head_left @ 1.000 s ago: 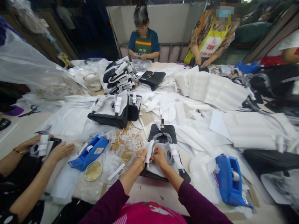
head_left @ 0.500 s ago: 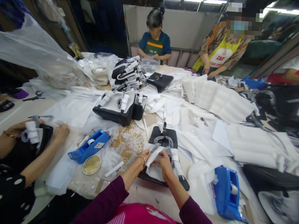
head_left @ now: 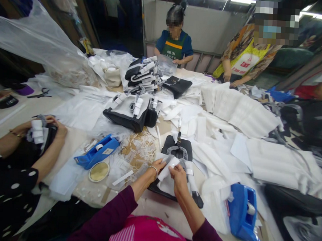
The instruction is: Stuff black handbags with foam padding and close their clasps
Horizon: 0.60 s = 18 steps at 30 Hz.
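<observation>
A black bag (head_left: pixel 187 144) lies on the table before me, its front covered with white wrapping. My left hand (head_left: pixel 157 167) pinches the left side of a white foam-wrapped piece (head_left: pixel 166 170) over the bag. Fingers of my right hand (head_left: pixel 178 172) are closed on the upper right end of that same piece. A white-wrapped strap (head_left: pixel 191 178) runs down the bag's right side to a black end. Beyond my hands, clear film surrounds a loop at the bag's top.
Blue tape dispensers (head_left: pixel 97 152) stand left and right (head_left: pixel 243 212). A round tin (head_left: pixel 99 171), strings (head_left: pixel 140 146), stacked black bags (head_left: pixel 125 113) and white foam sheets (head_left: pixel 238 109) cover the table. A co-worker's hands (head_left: pixel 52 132) hold a bag at left; others work opposite.
The white piece now lies flatter and wider between my hands, and my right hand has shifted onto its upper end. The co-worker's hands at left have drawn together on their bag.
</observation>
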Motion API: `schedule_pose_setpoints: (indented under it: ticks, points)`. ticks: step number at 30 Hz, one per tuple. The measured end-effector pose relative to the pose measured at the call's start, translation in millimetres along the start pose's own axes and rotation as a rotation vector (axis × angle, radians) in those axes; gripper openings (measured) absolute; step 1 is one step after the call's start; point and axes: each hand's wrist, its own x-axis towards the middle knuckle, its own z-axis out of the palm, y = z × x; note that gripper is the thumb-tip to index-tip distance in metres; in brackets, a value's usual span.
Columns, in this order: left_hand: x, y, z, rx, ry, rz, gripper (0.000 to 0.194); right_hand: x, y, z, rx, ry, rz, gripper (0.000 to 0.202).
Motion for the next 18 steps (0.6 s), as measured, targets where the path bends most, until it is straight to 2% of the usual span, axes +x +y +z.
schedule_pose_setpoints:
  ticks: [3,7,14,18]
  points:
    - [-3,-1,-1.7,-0.035,-0.032,-0.041,0.039,-12,-1,-8,0.089,-0.073,-0.064,0.038]
    - [-2,-2,-0.8,-0.017,-0.036,-0.052,0.039,-12,-1,-6,0.141,-0.107,-0.087,0.040]
    - [-11,9,8.8,0.028,-0.044,-0.103,0.048,7,9,4,0.067,-0.056,-0.004,0.030]
    - [-19,16,4.2,0.003,-0.073,-0.162,0.048,11,10,5,0.026,-0.037,-0.007,0.029]
